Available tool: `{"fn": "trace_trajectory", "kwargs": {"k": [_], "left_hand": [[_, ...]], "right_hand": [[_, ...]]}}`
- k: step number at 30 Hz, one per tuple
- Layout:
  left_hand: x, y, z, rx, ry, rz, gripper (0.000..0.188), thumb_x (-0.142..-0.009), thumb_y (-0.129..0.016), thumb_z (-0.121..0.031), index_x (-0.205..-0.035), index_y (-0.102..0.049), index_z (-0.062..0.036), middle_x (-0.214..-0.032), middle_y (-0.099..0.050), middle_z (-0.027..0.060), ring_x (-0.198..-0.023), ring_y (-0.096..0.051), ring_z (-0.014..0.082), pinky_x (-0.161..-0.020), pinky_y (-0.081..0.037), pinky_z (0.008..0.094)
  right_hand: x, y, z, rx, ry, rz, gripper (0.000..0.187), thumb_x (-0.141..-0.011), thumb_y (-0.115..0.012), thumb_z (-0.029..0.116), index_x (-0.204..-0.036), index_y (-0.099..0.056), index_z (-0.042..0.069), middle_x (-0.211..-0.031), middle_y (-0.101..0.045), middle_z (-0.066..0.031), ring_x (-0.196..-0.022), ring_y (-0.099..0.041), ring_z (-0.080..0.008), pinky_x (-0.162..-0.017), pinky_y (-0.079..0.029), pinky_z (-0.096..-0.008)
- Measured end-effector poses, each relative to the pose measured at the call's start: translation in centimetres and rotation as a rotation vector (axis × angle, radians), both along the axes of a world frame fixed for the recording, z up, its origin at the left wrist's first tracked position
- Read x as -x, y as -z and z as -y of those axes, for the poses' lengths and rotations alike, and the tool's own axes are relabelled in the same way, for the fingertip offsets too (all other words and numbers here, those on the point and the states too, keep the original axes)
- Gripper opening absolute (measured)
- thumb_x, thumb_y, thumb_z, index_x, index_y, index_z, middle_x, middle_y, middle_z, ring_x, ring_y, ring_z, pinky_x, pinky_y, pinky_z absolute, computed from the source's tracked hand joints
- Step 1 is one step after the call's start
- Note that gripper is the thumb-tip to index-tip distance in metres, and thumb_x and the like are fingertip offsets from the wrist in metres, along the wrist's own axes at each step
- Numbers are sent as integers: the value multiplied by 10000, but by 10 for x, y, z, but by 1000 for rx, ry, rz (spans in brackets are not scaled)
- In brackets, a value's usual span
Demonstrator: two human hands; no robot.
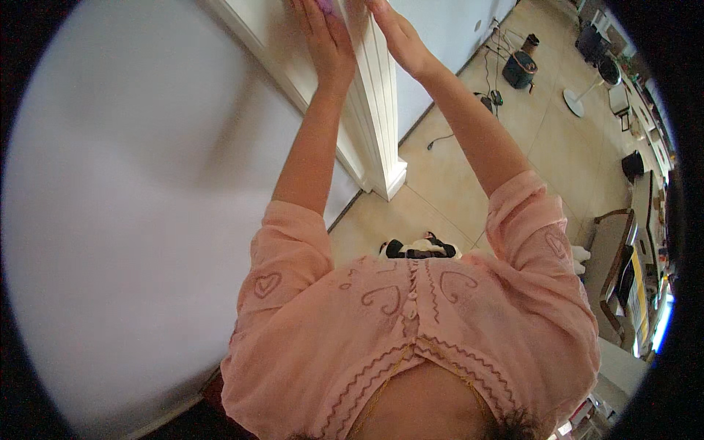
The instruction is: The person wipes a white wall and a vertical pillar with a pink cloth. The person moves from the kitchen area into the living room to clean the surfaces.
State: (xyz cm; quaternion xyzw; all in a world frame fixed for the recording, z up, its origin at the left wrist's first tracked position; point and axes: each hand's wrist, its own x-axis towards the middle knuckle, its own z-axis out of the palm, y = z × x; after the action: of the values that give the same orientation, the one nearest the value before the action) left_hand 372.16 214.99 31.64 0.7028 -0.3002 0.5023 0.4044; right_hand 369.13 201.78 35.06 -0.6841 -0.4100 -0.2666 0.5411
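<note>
Lying nearly flat at top centre, our left hand [330, 48] meets a purple cloth [326, 6] by the post [374, 103]; our right hand [402, 42] looks straight-fingered; either's grip, we cannot tell. Loose fingers might drop the cloth.

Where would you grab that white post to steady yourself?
Probably by its long upright edges, one hand from each side: the post is slim and straight, with grooves along it and no handle showing. The left hand is at its left side, the right hand by its right edge. Its top is out of view.
</note>
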Motion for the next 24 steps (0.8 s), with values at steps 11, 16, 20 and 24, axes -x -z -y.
{"fn": "trace_trajectory", "kwargs": {"k": [11,16,20,24], "left_hand": [[50,147,22,106,72,-500,566,-957,-308,-86,-1456,-67,29,-1521,-36,240,-1414,-58,374,-1147,-89,414],[30,27,23,99,193,-269,557,-970,-327,-137,-1456,-108,25,-1520,-92,229,-1400,-81,419,-1130,-121,487],[5,-83,19,-161,-108,143,531,-964,-358,-144,-1455,-199,-17,-1512,-161,205,-1385,-146,419,-1116,-160,508],[15,-149,18,-608,-681,338,558,-925,-413,-127,-1457,-251,-73,-1522,-216,93,-1376,-229,347,-1103,-210,500]], "right_hand": [[6,11,5,25,130,33,635,-982,-168,493,-1472,-201,90,-1553,-66,-98,-1432,-14,-260,-1149,-6,-399],[16,-1,5,8,137,-83,648,-974,-159,527,-1466,-240,114,-1553,-89,-64,-1433,-44,-215,-1156,-70,-384],[19,0,16,-111,23,-170,644,-979,-178,517,-1448,-279,88,-1524,-204,-103,-1407,-179,-251,-1147,-130,-382],[28,21,23,-199,16,-284,630,-985,-199,502,-1424,-326,69,-1489,-291,-119,-1384,-248,-262,-1140,-158,-378]]}}
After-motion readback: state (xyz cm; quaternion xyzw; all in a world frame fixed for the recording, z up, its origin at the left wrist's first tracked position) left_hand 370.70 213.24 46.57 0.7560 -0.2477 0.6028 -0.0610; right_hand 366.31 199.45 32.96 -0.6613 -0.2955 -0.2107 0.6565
